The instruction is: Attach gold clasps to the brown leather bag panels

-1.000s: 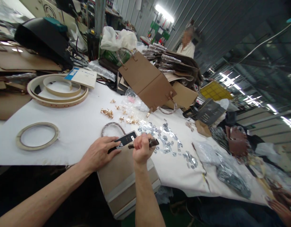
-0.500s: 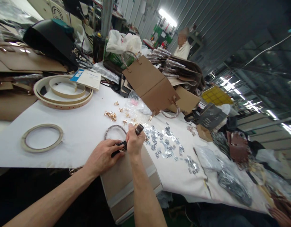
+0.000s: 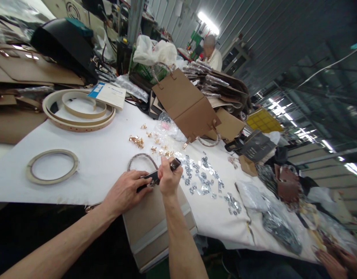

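Note:
My right hand (image 3: 169,178) is closed around a tool with a dark brown, rounded handle (image 3: 175,164), whose end sticks out past the thumb. The tool's working end is hidden. Beside it, my left hand (image 3: 130,190) pinches a black bar (image 3: 144,181) with small metal fittings, fingers above and thumb below. Both hands are at the upper edge of a beige bag (image 3: 146,223) with pale bands across it. A braided loop handle (image 3: 142,155) rises from the bag just beyond my hands, onto the white table (image 3: 103,155).
Gold-coloured fasteners (image 3: 137,142) lie beyond the hands, and flat silver pieces (image 3: 206,182) are scattered to the right. Tape rolls (image 3: 52,167) rest at left. An opened brown bag (image 3: 187,104) leans at the back. A co-worker's hands (image 3: 335,259) are at lower right; another person (image 3: 212,54) is behind.
My right hand has shifted slightly right and down with the dark-handled tool, showing more of the black bar. My left hand has stayed nearly still. The person behind has moved left.

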A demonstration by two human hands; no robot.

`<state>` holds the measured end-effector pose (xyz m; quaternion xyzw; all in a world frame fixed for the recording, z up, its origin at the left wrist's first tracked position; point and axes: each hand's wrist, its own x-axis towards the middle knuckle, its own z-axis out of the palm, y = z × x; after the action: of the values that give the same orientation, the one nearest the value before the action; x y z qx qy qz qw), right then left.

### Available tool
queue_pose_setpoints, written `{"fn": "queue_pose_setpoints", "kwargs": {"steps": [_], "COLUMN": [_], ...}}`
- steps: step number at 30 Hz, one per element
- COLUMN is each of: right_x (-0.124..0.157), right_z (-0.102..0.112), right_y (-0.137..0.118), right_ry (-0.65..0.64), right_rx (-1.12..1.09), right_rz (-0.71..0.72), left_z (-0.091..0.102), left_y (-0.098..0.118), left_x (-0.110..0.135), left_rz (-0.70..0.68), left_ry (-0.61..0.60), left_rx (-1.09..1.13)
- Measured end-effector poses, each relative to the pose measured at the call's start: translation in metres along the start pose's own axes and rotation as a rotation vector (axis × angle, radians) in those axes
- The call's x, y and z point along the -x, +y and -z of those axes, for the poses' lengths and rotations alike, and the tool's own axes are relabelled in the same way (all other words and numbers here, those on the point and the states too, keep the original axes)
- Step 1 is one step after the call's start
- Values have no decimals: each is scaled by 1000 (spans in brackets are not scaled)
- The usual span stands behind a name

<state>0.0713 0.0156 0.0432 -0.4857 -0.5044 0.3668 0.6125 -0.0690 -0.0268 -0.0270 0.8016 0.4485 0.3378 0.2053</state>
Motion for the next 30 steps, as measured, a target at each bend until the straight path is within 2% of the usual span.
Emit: {"fn": "queue_pose_setpoints", "kwargs": {"steps": [2,4,7,10,14,17,24,28,30], "right_x": [1,4,13,19,26,35,50,55,59], "right_z": [4,5,2,3,19,27,8,3,3], "right_y": [-6,-4,12,19,3,-4,17,20,22], "right_ry": [36,42,-3,8,89,69,78,112,95], "right_rx": [-138,-185,-117,-109,-211,-255,-375,-315,-215], "right_rz": [46,91,28,-23,79,121,137,147,149], "left_z": [-1,-3,-4,-3,1,3,1,2,2], "left_y": [-1,-2,-3,-2,-1,1,0,1,2], "left_x": [0,0,1,2,3,4,4,4,3], "left_rz": [-6,-10,-13,-13,-5,-9,-3,-8,-13], "left_ry": [6,11,28,43,22,-14,-38,-31,-30], "left_rx": [0,4,11,16,10,-9,-22,-22,-21]}}
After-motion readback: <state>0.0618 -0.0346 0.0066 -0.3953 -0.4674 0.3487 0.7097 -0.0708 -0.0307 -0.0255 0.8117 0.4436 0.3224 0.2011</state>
